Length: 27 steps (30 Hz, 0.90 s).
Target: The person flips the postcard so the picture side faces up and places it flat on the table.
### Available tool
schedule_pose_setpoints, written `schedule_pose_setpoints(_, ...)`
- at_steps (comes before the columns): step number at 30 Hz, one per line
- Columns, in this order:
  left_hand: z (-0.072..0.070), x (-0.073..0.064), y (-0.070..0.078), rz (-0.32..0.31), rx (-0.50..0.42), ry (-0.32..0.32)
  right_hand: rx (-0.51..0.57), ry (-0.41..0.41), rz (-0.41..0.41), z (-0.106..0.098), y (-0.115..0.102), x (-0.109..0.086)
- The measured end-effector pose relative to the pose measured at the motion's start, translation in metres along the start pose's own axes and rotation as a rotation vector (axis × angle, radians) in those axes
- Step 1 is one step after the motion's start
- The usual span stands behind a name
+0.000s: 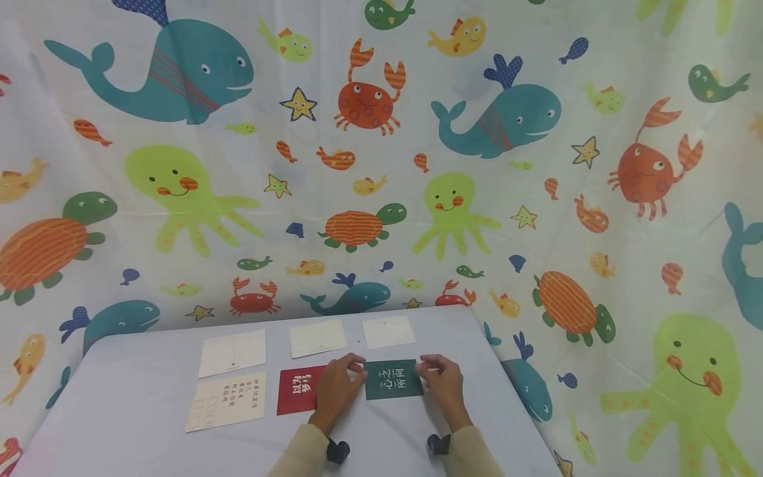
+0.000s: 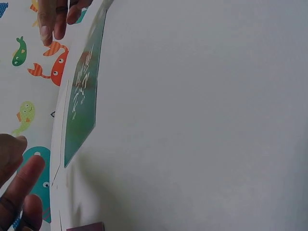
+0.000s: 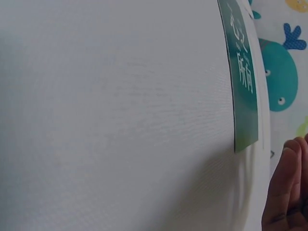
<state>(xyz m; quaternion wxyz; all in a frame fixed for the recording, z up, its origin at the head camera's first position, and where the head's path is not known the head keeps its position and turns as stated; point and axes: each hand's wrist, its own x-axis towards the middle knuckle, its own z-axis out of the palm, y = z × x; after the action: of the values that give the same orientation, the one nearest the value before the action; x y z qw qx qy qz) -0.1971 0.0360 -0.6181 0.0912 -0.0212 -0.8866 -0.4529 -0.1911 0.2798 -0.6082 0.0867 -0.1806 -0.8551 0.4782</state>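
Note:
A green card (image 1: 377, 384) with white characters lies flat on the white-covered table, between the two hands. My left hand (image 1: 336, 392) is at its left edge, thumb and fingers loosely bent. In the left wrist view, the fingers (image 2: 30, 180) show a gap between them and hold nothing. At the card's right edge is my right hand (image 1: 447, 391), fingers bent and free of the card in the right wrist view. Left of the green card lies a red card (image 1: 292, 392), its right part hidden behind my left hand. Farther left is a cream card (image 1: 208, 404) with dark characters.
Behind the printed cards lie three pale cards: a left one (image 1: 223, 351), a middle one (image 1: 316, 336) and a right one (image 1: 387, 334). The table (image 1: 143, 397) ends at a curtain (image 1: 524, 199) printed with sea animals. Dark wrist devices sit at both sleeves.

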Motion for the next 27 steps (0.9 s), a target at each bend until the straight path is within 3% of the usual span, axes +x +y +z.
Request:
schedule_pose_setpoints(10, -0.006, 0.008, 0.004, 0.018, -0.004, 0.006, 0.003, -0.004, -0.015, 0.001, -0.007, 0.007)
schedule_pose_setpoints(27, -0.005, 0.024, 0.004, 0.024, -0.006, -0.006, 0.012, -0.012, 0.019, 0.007, -0.013, 0.022)
